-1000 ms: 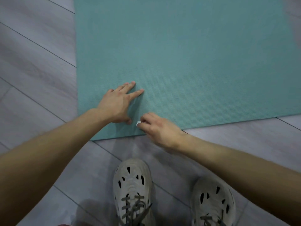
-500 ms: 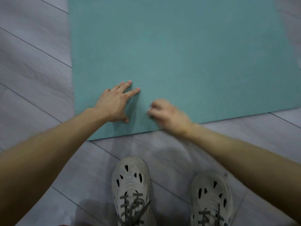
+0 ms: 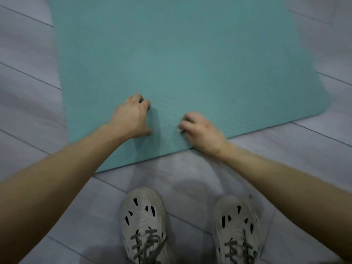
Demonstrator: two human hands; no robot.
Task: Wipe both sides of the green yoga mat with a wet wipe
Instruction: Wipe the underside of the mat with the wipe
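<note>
We are pinning the floppy green yoga mat (image 3: 190, 54) with our curled, empty left hand (image 3: 131, 119), pinching the wet wipe (image 3: 179, 129) in our right hand (image 3: 202, 130), judging the mat's near edge easiest to lift.

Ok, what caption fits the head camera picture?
On the green yoga mat, the left hand rests while the right hand pinches a white wet wipe.
</note>
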